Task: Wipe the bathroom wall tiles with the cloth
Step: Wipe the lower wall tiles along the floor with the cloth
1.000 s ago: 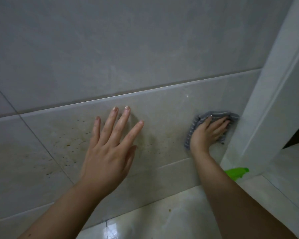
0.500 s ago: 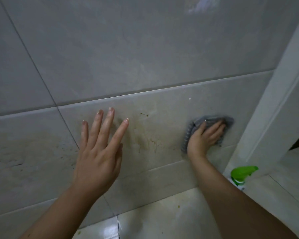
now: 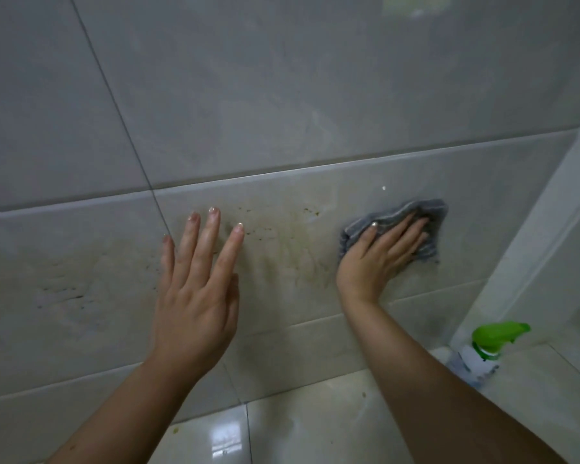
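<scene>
The right hand (image 3: 379,259) lies flat on a grey cloth (image 3: 426,209), fingers straight and close together, pressing it against the wall tiles (image 3: 282,95) rather than curling round it. The cloth is bunched into ridges and sits on the long beige tile of the lower band, towards that tile's right end, near the white frame (image 3: 533,229) that closes the wall on the right. Its upper edge is just below the tile's top edge, and it shows above and to both sides of the fingers. The left hand (image 3: 195,296) is held open before the same tile, left of the cloth and well apart from it. Its four fingers are straight and spread, with the little finger by the slanting grout line (image 3: 159,209). It holds nothing, and whether the palm touches the surface cannot be told. Between the two hands the tile carries brownish stains (image 3: 282,242) and dark specks, and more specks lie on the neighbouring tile past the grout line. Above this band the tiles are larger and grey. Below, the wall meets a glossy pale floor (image 3: 315,423), and at the wall's lower right corner, by the foot of the frame, stands a spray bottle (image 3: 482,349) with a green trigger head.
</scene>
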`<state>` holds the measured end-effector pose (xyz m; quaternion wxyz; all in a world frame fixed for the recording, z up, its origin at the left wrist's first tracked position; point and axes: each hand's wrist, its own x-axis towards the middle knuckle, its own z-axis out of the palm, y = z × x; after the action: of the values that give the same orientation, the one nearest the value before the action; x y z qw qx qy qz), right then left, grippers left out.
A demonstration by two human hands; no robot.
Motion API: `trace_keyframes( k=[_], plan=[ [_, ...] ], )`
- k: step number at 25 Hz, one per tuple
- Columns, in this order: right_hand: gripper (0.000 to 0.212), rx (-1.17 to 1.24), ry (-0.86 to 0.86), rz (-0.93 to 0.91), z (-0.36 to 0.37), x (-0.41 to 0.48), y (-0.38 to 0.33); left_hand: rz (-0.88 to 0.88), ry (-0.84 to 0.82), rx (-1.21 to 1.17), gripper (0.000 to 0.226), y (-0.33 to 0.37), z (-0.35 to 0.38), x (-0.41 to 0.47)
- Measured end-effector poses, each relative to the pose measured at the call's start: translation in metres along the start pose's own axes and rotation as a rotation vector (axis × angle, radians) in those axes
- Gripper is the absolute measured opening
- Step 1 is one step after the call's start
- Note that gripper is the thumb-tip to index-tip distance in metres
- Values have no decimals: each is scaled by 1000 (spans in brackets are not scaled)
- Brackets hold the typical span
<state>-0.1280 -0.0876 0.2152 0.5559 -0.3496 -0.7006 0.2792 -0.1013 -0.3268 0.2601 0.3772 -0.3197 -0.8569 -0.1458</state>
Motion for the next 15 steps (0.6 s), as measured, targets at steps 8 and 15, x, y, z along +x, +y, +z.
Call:
trace_keyframes(
  k=[8, 15],
  plan=[
    [59, 5, -65, -459, -7, -9, -54, -36, 36, -19, 64, -14, -5, -7],
    [58, -32, -233, -663, 1, -93, -76, -118, 31, 43, 63, -40, -23, -20]
  ],
)
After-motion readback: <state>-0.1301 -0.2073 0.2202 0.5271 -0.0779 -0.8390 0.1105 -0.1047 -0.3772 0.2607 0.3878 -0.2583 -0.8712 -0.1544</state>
